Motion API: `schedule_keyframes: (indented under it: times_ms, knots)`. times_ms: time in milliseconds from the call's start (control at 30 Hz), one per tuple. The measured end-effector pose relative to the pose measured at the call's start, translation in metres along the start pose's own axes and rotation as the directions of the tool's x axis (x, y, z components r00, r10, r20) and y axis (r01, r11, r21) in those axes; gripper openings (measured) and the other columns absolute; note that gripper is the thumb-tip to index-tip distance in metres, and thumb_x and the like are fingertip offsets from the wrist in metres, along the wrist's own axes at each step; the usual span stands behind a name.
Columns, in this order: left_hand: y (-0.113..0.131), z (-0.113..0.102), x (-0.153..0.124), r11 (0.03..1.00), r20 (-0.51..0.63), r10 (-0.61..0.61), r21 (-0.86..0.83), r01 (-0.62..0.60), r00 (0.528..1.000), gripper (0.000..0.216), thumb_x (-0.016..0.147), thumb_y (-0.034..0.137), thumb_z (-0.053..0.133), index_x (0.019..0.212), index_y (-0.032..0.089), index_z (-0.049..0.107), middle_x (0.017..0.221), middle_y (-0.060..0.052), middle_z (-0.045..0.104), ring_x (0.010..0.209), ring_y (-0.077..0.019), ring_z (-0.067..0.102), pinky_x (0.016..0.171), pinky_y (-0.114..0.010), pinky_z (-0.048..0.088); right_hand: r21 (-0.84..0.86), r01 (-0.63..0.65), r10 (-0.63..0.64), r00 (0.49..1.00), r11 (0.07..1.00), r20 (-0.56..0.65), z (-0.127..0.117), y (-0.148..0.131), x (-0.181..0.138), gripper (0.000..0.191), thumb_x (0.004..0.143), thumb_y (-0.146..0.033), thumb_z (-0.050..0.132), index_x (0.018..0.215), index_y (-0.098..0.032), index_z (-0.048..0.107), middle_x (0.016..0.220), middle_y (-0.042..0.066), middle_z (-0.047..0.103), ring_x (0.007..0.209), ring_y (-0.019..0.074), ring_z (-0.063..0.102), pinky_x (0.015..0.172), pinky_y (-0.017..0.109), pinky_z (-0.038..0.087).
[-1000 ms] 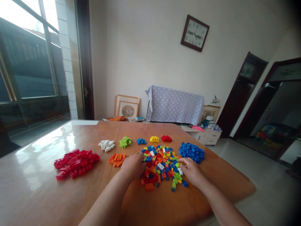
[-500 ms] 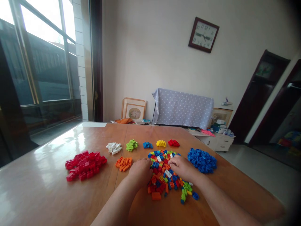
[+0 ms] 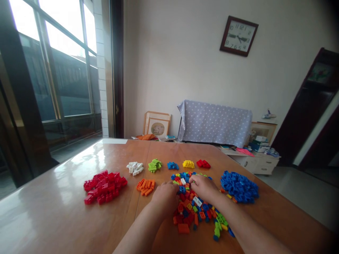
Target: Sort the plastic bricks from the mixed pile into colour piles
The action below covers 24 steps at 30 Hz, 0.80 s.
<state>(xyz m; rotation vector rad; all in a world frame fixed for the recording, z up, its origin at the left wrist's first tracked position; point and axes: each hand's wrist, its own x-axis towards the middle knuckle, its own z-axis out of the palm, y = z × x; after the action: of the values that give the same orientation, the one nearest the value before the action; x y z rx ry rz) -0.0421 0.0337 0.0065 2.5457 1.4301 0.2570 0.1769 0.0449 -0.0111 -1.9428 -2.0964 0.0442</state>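
Since a second ago the right hand (image 3: 203,187) has been sliding in from the right edge of the mixed pile (image 3: 196,212), and it is now lying over the pile's far middle, close beside the left hand (image 3: 165,195), which is still pressing on the left edge. Both hands are resting knuckles up with fingers curling down into the bricks; from where I am standing I cannot tell whether either is pinching a brick. The pile is sitting on the table (image 3: 60,215) right in front of the person, spreading toward the near edge. An orange heap (image 3: 145,186) is lying just left of the left hand, a red heap (image 3: 104,182) farther left, and a blue heap (image 3: 239,186) off to the right. Beyond the hands, small white (image 3: 135,168), green (image 3: 155,165), blue (image 3: 173,165), yellow (image 3: 188,164) and red (image 3: 203,163) clusters are sitting in a row.
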Motion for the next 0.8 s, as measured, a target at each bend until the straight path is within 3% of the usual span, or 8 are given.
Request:
schedule_keyframes:
  times_ms: [167,333,533,800]
  knots:
    - [0.001,-0.001,0.0,1.0,-0.003,0.013,0.003,-0.013,1.0,0.021,0.084,0.029,0.054,0.099,0.025,0.068,0.111,-0.01,0.068,0.102,-0.0278,0.064,0.086,-0.036,0.052,0.083,0.081,-0.087,0.994,0.993,0.066,-0.005,-0.005,-0.003,0.03,0.082,-0.02,0.054,0.103,-0.031,0.072,0.096,-0.001,0.072,0.09,0.0178,0.062,0.068,0.025,0.032]
    - [0.0,0.0,-0.001,1.0,-0.003,0.021,0.001,-0.021,1.0,0.019,0.084,0.03,0.054,0.098,0.025,0.067,0.111,-0.009,0.069,0.101,-0.0278,0.064,0.086,-0.037,0.052,0.01,-0.03,0.03,0.998,0.999,0.059,-0.009,0.004,-0.003,0.014,0.078,-0.02,0.057,0.082,-0.027,0.069,0.083,-0.002,0.07,0.076,0.0161,0.058,0.06,0.026,0.025]
    - [0.001,-0.002,-0.001,1.0,0.006,0.021,0.022,-0.021,1.0,0.019,0.084,0.029,0.053,0.096,0.024,0.067,0.111,-0.011,0.068,0.102,-0.0287,0.064,0.086,-0.039,0.052,0.015,-0.091,0.091,0.995,0.996,0.046,-0.01,0.023,0.001,0.016,0.08,-0.021,0.056,0.086,-0.025,0.07,0.081,0.0,0.07,0.073,0.0163,0.058,0.06,0.025,0.026]
    - [0.002,-0.003,-0.002,0.999,-0.005,0.031,0.015,-0.031,1.0,0.019,0.084,0.027,0.052,0.095,0.023,0.067,0.11,-0.011,0.068,0.1,-0.0293,0.065,0.085,-0.04,0.052,0.083,0.03,-0.044,0.984,0.996,0.175,-0.018,0.027,-0.001,0.024,0.074,-0.017,0.057,0.083,-0.028,0.076,0.084,-0.004,0.074,0.077,0.0147,0.063,0.061,0.022,0.033]
